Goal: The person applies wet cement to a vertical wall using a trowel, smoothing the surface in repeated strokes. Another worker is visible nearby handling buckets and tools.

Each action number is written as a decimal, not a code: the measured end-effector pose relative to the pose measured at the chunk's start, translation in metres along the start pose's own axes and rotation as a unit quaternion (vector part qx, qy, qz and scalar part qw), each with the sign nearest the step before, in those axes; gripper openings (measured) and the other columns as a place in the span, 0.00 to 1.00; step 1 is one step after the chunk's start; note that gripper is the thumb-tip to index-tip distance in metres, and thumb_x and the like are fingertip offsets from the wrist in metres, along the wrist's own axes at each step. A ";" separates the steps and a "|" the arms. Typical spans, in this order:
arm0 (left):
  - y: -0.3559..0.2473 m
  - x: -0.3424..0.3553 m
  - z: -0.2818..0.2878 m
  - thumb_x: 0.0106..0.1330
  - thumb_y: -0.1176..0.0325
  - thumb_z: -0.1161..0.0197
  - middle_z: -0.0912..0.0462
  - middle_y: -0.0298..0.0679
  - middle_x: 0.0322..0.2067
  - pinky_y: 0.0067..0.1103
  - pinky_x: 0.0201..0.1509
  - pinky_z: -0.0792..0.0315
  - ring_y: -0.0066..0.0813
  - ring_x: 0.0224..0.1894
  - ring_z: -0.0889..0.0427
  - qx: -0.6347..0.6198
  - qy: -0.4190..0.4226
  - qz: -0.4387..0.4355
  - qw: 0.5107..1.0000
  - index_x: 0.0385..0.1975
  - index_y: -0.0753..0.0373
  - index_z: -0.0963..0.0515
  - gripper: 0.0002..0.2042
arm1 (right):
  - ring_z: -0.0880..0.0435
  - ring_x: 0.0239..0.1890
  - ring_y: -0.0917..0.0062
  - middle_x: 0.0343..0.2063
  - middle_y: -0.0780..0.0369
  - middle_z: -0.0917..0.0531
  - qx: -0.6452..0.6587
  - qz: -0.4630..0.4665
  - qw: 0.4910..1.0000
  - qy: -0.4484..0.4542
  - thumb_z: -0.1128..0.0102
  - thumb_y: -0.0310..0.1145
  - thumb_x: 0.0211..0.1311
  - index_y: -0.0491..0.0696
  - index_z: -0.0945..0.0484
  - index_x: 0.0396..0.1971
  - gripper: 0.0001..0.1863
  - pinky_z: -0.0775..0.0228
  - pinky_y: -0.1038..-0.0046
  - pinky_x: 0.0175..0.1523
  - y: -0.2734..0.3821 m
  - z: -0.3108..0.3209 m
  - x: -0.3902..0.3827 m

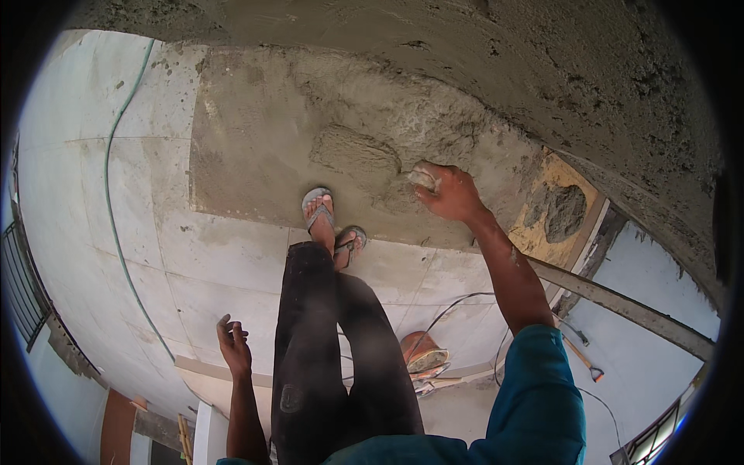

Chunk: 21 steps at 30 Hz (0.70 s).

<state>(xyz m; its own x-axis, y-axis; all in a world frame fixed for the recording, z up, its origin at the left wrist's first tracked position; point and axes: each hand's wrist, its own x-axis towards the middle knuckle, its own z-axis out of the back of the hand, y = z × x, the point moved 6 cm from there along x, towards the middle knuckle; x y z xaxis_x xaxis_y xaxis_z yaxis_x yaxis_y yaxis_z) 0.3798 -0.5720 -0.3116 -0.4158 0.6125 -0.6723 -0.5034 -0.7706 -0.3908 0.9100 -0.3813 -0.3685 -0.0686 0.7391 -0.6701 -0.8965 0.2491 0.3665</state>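
My right hand (449, 194) grips a pale, mortar-coated object (423, 177), possibly a sponge or small float, at the rough wet cement patch (356, 149) on the grey cement-covered slab (240, 132). My left hand (235, 341) hangs at the lower left beside my dark trousers, fingers loosely bent and apart, holding nothing. My feet in flip-flops (318, 209) stand at the slab's near edge, left of the right hand. A yellowish board (546, 244) with a heap of wet mortar (564, 213) lies to the right.
A rough plastered surface (558, 70) arches across the top. A long straight bar (620, 298) extends rightward. A green hose (112, 170) crosses the pale tiles at left. Lower right are an orange bucket (422, 349), dark cables (453, 306) and an orange-handled tool (595, 372). A railing (17, 271) is at far left.
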 end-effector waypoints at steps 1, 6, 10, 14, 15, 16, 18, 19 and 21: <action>0.003 0.002 -0.003 0.73 0.64 0.46 0.23 0.38 0.37 0.20 0.34 0.30 0.23 0.30 0.24 -0.001 0.002 0.009 1.000 0.57 0.65 0.31 0.17 | 0.14 0.43 0.67 0.44 0.56 0.15 0.022 0.018 0.999 0.018 0.36 0.43 0.60 0.46 0.25 0.55 0.26 0.22 0.68 0.47 -0.004 0.015 0.010; 0.021 0.024 -0.017 0.72 0.66 0.47 0.23 0.39 0.37 0.22 0.34 0.29 0.24 0.30 0.23 0.018 0.012 0.047 0.999 0.57 0.65 0.32 0.17 | 0.22 0.23 0.81 0.24 0.62 0.19 0.106 -0.132 0.982 0.088 0.39 0.40 0.64 0.42 0.31 0.63 0.30 0.27 0.74 0.32 -0.059 0.089 0.096; 0.029 0.020 -0.013 0.72 0.66 0.46 0.23 0.38 0.37 0.21 0.35 0.29 0.23 0.31 0.23 0.004 0.006 0.082 0.997 0.58 0.65 0.32 0.17 | 0.20 0.39 0.72 0.37 0.53 0.19 0.007 -0.118 0.991 -0.060 0.38 0.42 0.63 0.43 0.28 0.60 0.28 0.28 0.67 0.47 -0.046 0.157 0.064; 0.037 0.007 -0.029 0.72 0.66 0.46 0.24 0.38 0.36 0.20 0.35 0.29 0.22 0.31 0.24 -0.016 0.021 0.119 0.993 0.58 0.65 0.32 0.17 | 0.16 0.46 0.62 0.43 0.51 0.17 -0.165 0.061 0.980 -0.097 0.38 0.43 0.62 0.46 0.24 0.53 0.23 0.25 0.62 0.53 -0.034 0.163 0.005; 0.038 0.002 -0.034 0.72 0.66 0.46 0.24 0.38 0.36 0.20 0.35 0.29 0.22 0.31 0.24 -0.019 0.023 0.124 0.992 0.58 0.65 0.32 0.17 | 0.16 0.47 0.60 0.43 0.51 0.17 -0.223 0.108 0.965 -0.092 0.38 0.43 0.62 0.47 0.24 0.51 0.21 0.24 0.61 0.53 -0.029 0.160 0.003; 0.037 0.002 -0.039 0.72 0.66 0.46 0.24 0.38 0.36 0.20 0.34 0.29 0.22 0.31 0.24 -0.021 0.025 0.124 0.992 0.58 0.65 0.32 0.17 | 0.16 0.46 0.60 0.43 0.52 0.17 -0.263 0.067 0.960 -0.062 0.38 0.43 0.62 0.48 0.24 0.51 0.21 0.24 0.60 0.52 -0.044 0.151 0.010; 0.034 -0.004 -0.050 0.72 0.66 0.46 0.24 0.38 0.36 0.20 0.34 0.29 0.22 0.31 0.24 -0.033 0.028 0.130 0.991 0.58 0.64 0.32 0.18 | 0.17 0.46 0.58 0.44 0.53 0.18 -0.342 -0.020 0.939 0.001 0.39 0.42 0.62 0.50 0.25 0.51 0.20 0.22 0.58 0.50 -0.084 0.126 0.031; 0.026 -0.009 -0.055 0.72 0.66 0.46 0.24 0.38 0.36 0.21 0.34 0.29 0.22 0.31 0.24 -0.041 0.023 0.134 0.990 0.58 0.64 0.32 0.18 | 0.17 0.47 0.57 0.46 0.53 0.18 -0.364 -0.067 0.929 0.021 0.39 0.44 0.62 0.51 0.26 0.54 0.22 0.22 0.56 0.49 -0.095 0.114 0.048; 0.025 -0.015 -0.065 0.72 0.65 0.46 0.24 0.38 0.37 0.21 0.34 0.29 0.22 0.31 0.24 -0.056 0.020 0.140 0.988 0.58 0.64 0.32 0.18 | 0.16 0.47 0.56 0.48 0.53 0.18 -0.398 -0.093 0.912 0.018 0.41 0.48 0.63 0.53 0.26 0.56 0.24 0.22 0.53 0.48 -0.119 0.091 0.090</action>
<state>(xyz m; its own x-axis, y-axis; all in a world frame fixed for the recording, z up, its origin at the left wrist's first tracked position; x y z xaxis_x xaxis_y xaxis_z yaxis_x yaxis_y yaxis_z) 0.4223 -0.6118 -0.3522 -0.4951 0.3674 -0.7874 -0.2847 -0.9248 -0.2524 1.0503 -0.2880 -0.4136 0.1158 0.7063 -0.6984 -0.9269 -0.1760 -0.3316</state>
